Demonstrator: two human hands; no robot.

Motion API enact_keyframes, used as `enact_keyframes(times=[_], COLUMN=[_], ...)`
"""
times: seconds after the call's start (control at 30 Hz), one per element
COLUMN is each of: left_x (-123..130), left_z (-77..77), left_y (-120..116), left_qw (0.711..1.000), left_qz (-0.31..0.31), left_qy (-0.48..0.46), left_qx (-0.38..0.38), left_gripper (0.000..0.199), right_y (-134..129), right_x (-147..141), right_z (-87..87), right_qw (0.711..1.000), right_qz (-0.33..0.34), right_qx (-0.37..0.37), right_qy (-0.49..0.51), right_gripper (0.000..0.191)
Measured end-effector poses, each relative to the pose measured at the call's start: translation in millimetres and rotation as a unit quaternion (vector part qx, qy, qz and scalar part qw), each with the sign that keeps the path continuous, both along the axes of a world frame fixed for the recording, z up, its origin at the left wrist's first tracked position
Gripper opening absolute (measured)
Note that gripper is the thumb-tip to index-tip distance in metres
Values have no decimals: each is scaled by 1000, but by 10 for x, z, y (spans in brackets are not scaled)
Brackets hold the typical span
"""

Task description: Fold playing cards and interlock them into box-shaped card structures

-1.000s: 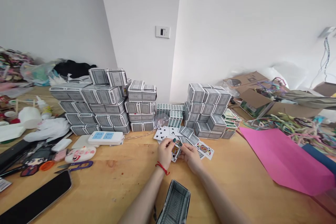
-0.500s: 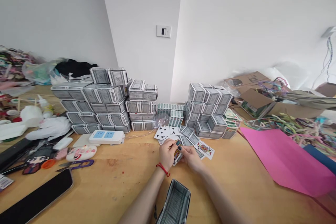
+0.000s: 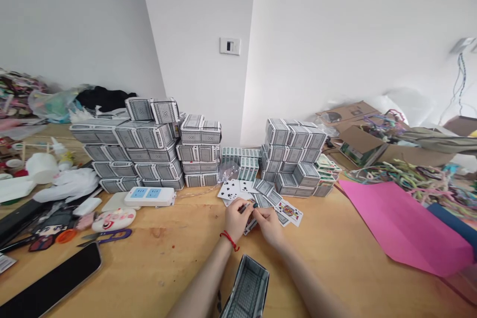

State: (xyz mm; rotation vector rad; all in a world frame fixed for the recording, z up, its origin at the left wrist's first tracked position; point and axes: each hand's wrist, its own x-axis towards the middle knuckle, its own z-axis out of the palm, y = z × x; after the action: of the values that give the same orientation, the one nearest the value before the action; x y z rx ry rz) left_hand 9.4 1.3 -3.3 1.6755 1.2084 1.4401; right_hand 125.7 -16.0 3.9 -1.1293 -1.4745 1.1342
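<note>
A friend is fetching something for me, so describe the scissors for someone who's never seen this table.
On the left of the table, find the black phone. Just beyond its far end lie the scissors, the only thing there with purple handles.

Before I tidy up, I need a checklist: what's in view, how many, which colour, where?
Card-patterned blocks: many, grey-white, stacked back left and right of centre
Small boxes: several, green-white, between stacks
Loose cards: several, white or grey, beyond hands
Open box: one, grey, near edge
Power strip: one, white-blue, left
Phone: one, black, near left
Scissors: one, purple, left
Sheet: one, pink, right
Cords: many, multicoloured, right
Wall plate: one, white, wall
Clutter: mixed, far left
Card: one, mostly hidden, between hands
Left hand: one, red bracelet, gripping card
Right hand: one, gripping card
</note>
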Motion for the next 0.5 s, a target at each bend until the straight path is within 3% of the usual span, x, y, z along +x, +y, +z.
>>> enact_keyframes(times=[0.23,0.5], left_x=[9,-18], left_z=[-9,27], left_y=[25,-30], left_qw=[999,989], left_qz=[37,78], left_qy=[4,110], left_qx=[-7,56], left_gripper=[20,21], right_y=[-10,17], right_x=[16,-19], right_z=[37,-14], right_qw=[997,999], right_qz=[48,-21], right_qx=[-39,-26], right_qy=[41,22], right_gripper=[38,38])
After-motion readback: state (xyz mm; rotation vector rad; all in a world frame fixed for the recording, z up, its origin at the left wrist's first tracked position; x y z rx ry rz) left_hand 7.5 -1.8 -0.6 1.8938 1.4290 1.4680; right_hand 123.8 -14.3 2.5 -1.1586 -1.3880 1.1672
